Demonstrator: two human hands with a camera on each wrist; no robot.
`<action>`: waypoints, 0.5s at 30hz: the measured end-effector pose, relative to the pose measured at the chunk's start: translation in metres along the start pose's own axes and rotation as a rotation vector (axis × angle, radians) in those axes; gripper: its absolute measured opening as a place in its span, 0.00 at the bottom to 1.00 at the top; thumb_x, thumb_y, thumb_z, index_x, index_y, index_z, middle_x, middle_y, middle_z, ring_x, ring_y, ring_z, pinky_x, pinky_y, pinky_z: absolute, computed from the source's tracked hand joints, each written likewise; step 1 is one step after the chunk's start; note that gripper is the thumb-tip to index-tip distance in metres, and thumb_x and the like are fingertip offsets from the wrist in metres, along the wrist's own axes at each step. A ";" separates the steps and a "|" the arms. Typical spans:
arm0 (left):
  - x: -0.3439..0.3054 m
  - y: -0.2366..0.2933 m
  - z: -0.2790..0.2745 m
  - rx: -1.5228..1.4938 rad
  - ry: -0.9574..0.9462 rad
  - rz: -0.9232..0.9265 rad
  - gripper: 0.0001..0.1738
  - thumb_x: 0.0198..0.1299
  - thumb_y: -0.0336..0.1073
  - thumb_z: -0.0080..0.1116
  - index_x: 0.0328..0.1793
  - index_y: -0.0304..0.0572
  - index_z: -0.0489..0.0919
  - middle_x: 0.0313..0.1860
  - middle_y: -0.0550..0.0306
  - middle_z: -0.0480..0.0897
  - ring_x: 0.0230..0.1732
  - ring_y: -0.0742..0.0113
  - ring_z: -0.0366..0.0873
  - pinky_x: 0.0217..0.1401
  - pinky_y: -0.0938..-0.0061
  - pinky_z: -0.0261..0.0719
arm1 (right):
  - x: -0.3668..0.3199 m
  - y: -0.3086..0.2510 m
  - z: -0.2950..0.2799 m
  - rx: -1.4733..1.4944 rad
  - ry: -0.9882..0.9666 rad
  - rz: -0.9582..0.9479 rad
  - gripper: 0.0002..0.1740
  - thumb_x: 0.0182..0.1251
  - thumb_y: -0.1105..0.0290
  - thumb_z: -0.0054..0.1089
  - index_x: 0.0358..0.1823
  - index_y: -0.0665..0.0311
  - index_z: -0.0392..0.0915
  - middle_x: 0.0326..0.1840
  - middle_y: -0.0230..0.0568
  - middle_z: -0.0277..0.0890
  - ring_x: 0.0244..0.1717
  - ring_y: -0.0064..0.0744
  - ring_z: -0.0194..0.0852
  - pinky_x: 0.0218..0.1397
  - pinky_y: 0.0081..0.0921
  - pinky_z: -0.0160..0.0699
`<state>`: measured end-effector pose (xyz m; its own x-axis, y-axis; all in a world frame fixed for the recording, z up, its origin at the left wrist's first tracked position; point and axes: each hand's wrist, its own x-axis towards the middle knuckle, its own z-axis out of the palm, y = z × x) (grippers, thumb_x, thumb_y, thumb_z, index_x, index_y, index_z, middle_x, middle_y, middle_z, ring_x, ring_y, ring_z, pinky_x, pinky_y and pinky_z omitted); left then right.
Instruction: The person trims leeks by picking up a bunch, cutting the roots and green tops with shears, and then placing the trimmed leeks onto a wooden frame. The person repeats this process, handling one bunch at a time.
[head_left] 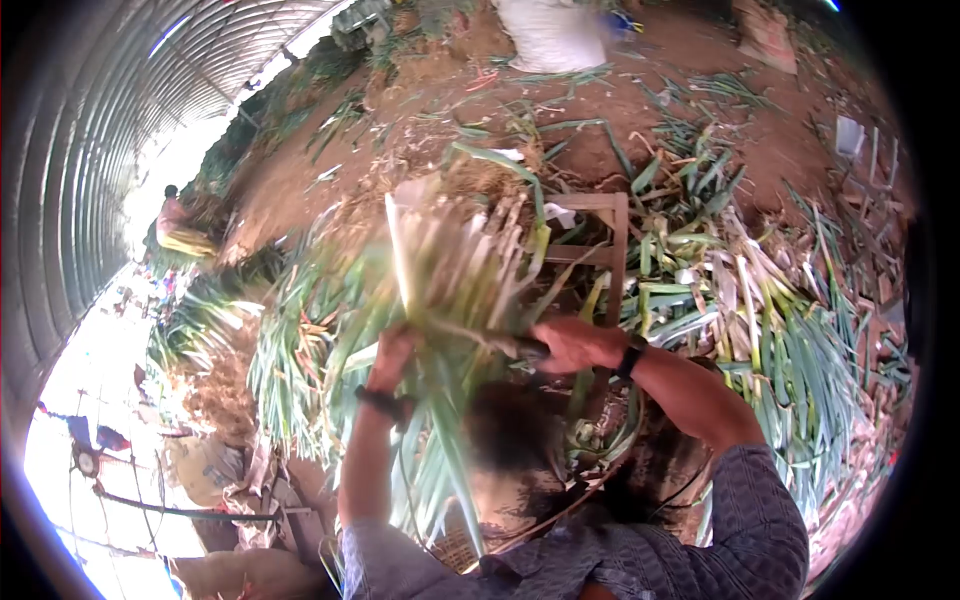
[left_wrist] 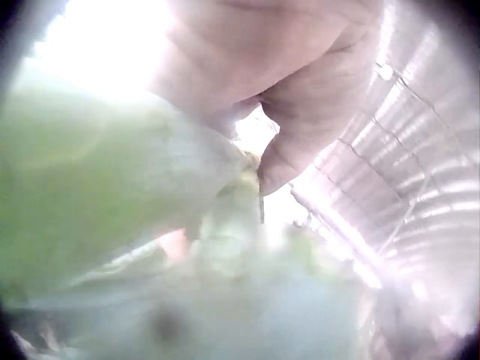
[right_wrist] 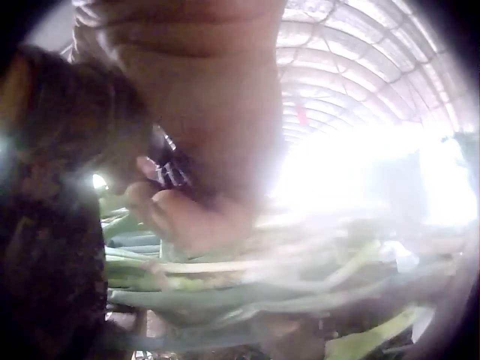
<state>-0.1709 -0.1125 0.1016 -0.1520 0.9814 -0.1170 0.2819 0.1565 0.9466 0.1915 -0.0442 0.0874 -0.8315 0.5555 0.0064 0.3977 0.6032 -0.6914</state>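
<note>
In the head view my left hand (head_left: 396, 358) grips a leek (head_left: 401, 258), its white stalk up and its green leaves hanging toward my lap. From the right, my right hand (head_left: 575, 345) holds a knife by its dark handle (head_left: 527, 347). The blurred blade reaches across to the leek just beside my left hand. Broad green leaves (left_wrist: 90, 180) fill much of the left wrist view, under the fingers and thumb. In the right wrist view, curled fingers (right_wrist: 184, 217) wrap the dark handle, and leek leaves lie beyond them.
A pile of leeks (head_left: 790, 340) lies at the right, with more leeks (head_left: 290, 350) at the left. Ahead stands a wooden frame (head_left: 618, 235) among leaf scraps. A white sack (head_left: 552, 35) sits farther off, and a person (head_left: 175, 225) is at the far left.
</note>
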 end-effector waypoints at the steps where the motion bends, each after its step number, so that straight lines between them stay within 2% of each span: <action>1: -0.002 -0.004 -0.012 -0.039 0.034 -0.012 0.17 0.58 0.40 0.59 0.48 0.34 0.81 0.34 0.58 0.82 0.34 0.71 0.78 0.38 0.73 0.76 | -0.009 -0.009 0.001 -0.082 0.052 -0.116 0.13 0.55 0.69 0.62 0.41 0.66 0.78 0.26 0.47 0.76 0.25 0.43 0.77 0.30 0.38 0.77; 2: -0.004 0.001 -0.017 -0.080 0.061 -0.024 0.18 0.59 0.40 0.59 0.49 0.34 0.80 0.35 0.57 0.83 0.34 0.70 0.78 0.39 0.73 0.77 | -0.017 -0.021 -0.003 -0.164 0.107 -0.224 0.08 0.54 0.72 0.61 0.36 0.66 0.80 0.25 0.42 0.76 0.21 0.36 0.75 0.26 0.34 0.77; 3: -0.005 0.005 -0.019 -0.124 0.081 -0.034 0.19 0.60 0.40 0.59 0.51 0.33 0.79 0.35 0.56 0.83 0.34 0.68 0.79 0.39 0.72 0.78 | -0.023 -0.031 -0.012 -0.198 0.047 -0.225 0.12 0.52 0.71 0.63 0.39 0.66 0.78 0.26 0.44 0.77 0.24 0.41 0.77 0.30 0.38 0.78; 6: -0.004 -0.001 -0.030 -0.289 -0.014 -0.029 0.18 0.64 0.39 0.57 0.54 0.34 0.77 0.36 0.54 0.83 0.34 0.65 0.80 0.38 0.70 0.81 | -0.013 -0.018 0.007 -0.096 0.102 -0.056 0.16 0.50 0.71 0.63 0.43 0.65 0.75 0.27 0.45 0.77 0.25 0.45 0.77 0.30 0.40 0.76; 9: 0.000 -0.013 -0.021 -0.364 -0.045 -0.040 0.16 0.66 0.36 0.53 0.56 0.34 0.77 0.39 0.51 0.84 0.32 0.64 0.80 0.36 0.70 0.82 | -0.015 -0.033 0.000 -0.145 0.107 -0.117 0.19 0.50 0.72 0.63 0.45 0.65 0.72 0.27 0.47 0.77 0.25 0.45 0.77 0.29 0.40 0.75; 11: -0.005 0.001 -0.003 -0.519 -0.090 -0.148 0.17 0.67 0.36 0.53 0.56 0.32 0.77 0.40 0.49 0.84 0.34 0.62 0.81 0.40 0.66 0.84 | -0.012 -0.027 0.007 -0.181 0.117 -0.073 0.18 0.51 0.72 0.64 0.44 0.65 0.72 0.27 0.47 0.77 0.25 0.45 0.77 0.28 0.40 0.74; 12: -0.005 0.004 0.005 -0.469 -0.097 -0.113 0.16 0.66 0.36 0.54 0.56 0.32 0.77 0.40 0.49 0.84 0.36 0.62 0.82 0.41 0.66 0.84 | -0.009 -0.021 0.012 -0.199 0.122 -0.049 0.18 0.51 0.71 0.64 0.43 0.65 0.72 0.27 0.47 0.77 0.25 0.44 0.77 0.28 0.40 0.74; 13: -0.004 0.006 0.013 -0.421 -0.105 -0.077 0.16 0.66 0.35 0.55 0.55 0.32 0.78 0.40 0.49 0.84 0.37 0.61 0.82 0.41 0.65 0.84 | -0.006 -0.013 0.014 -0.312 0.121 -0.037 0.15 0.55 0.69 0.63 0.42 0.65 0.71 0.26 0.47 0.76 0.22 0.46 0.76 0.26 0.41 0.74; 15: 0.000 0.016 0.024 -0.324 -0.115 0.003 0.16 0.64 0.35 0.57 0.53 0.32 0.79 0.39 0.49 0.83 0.39 0.60 0.83 0.43 0.64 0.85 | -0.002 -0.009 0.017 -0.175 0.219 0.010 0.18 0.54 0.67 0.61 0.45 0.66 0.71 0.26 0.52 0.76 0.26 0.54 0.78 0.31 0.48 0.74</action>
<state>-0.1436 -0.1071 0.1091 -0.0384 0.9908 -0.1298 -0.0363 0.1284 0.9911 0.1824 -0.0606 0.0813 -0.7313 0.6608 0.1689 0.4823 0.6761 -0.5570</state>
